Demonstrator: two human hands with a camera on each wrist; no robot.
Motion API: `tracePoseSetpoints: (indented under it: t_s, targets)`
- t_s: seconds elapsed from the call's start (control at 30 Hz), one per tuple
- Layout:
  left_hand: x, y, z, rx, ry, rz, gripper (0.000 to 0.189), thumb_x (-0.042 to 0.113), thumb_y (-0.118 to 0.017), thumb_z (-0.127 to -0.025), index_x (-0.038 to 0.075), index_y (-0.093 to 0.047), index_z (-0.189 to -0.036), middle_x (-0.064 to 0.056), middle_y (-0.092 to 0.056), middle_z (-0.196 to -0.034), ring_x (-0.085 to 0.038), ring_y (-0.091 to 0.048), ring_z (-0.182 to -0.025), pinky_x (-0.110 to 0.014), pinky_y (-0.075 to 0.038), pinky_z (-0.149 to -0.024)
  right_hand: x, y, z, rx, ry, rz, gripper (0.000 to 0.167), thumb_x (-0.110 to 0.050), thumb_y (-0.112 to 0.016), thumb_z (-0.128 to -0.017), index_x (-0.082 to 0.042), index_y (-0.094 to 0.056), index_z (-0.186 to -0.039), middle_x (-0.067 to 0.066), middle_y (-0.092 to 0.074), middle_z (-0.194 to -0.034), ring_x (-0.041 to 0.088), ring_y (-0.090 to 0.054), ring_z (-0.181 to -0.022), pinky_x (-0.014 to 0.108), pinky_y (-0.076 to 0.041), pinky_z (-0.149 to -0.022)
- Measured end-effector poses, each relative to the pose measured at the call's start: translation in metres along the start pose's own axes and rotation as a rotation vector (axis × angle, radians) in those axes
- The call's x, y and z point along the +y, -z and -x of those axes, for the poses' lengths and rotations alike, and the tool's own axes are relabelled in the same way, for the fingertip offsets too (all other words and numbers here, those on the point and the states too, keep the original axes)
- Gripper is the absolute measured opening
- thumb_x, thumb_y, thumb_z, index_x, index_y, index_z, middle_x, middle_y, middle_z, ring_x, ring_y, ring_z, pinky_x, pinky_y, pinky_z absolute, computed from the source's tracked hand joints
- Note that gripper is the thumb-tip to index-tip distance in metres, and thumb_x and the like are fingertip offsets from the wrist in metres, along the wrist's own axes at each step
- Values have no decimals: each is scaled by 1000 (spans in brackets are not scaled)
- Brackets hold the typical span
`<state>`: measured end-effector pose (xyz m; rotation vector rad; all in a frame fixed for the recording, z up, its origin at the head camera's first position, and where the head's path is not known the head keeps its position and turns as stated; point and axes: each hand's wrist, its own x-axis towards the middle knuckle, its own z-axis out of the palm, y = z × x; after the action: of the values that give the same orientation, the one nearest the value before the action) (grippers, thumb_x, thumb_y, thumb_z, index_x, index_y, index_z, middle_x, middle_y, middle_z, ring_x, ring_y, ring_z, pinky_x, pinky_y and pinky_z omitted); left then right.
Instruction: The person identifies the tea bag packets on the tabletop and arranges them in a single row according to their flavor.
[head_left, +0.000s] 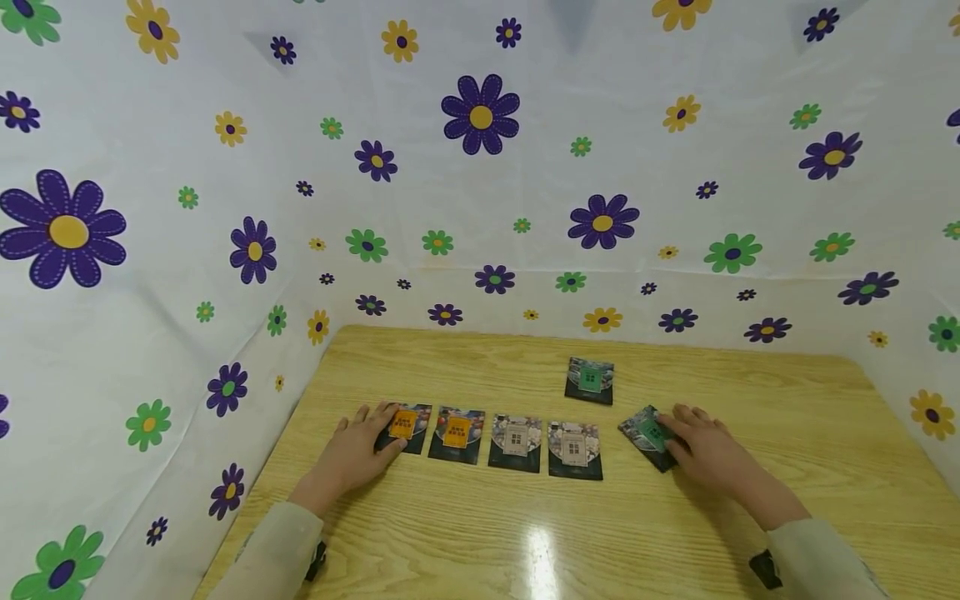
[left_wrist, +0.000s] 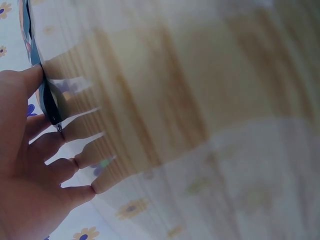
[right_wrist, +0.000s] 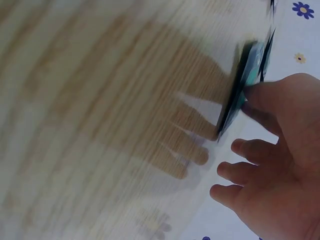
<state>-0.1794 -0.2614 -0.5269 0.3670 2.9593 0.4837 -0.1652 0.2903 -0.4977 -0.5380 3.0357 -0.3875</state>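
Packets with dark bases and printed labels lie on the table. My left hand point(head_left: 356, 446) rests with thumb and index finger at the edges of the leftmost packet, orange-labelled point(head_left: 405, 425); the other fingers spread onto the table. To its right in a row come another orange-labelled packet point(head_left: 457, 433) and two with pale grey labels, a left one point(head_left: 515, 442) and a right one point(head_left: 574, 448). At the row's right end, my right hand point(head_left: 705, 450) holds a tilted green-labelled packet point(right_wrist: 240, 92) between thumb and index finger. Its other fingers are loosely bent.
A second green-labelled packet point(head_left: 589, 381) lies farther back, behind the row. The wooden table point(head_left: 465, 533) meets white flower-patterned sheeting point(head_left: 525, 192) at the back and both sides. Light glares off the table's near middle.
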Motion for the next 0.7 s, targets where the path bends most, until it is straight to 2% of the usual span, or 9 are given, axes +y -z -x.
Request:
tracePoseSetpoints:
  t_s: [0.17,0.33,0.7]
  targets:
    - [1,0,0,0,3,-3,70,45,-57,-108,9,-37,-165,-21,-35,-170,-55,-29,-155,-78,-22,-121,0,-2,1,8,12,-15,53,-19,-66,-104,4,-53,-150,41,-46,-152,68,-43,-136,82,-37,-105]
    - [-1,-2,0,-1,-10,3,70,45,-57,-109,9,-37,-165,-22,-35,-169,-55,-28,-155,-79,-22,-120,1,-7,0,7,52,-9,48,-19,-65,-105,0,-58,-149,36,-51,-151,65,-46,-136,83,-39,-103]
    - [-1,-1,0,6,-10,1,69,45,-57,-109,10,-37,-165,-20,-34,-170,-55,-28,-155,-79,-22,-120,-2,-11,7,12,51,-40,49,-25,-66,-105,0,-59,-147,30,-59,-146,66,-45,-137,83,-37,-105]
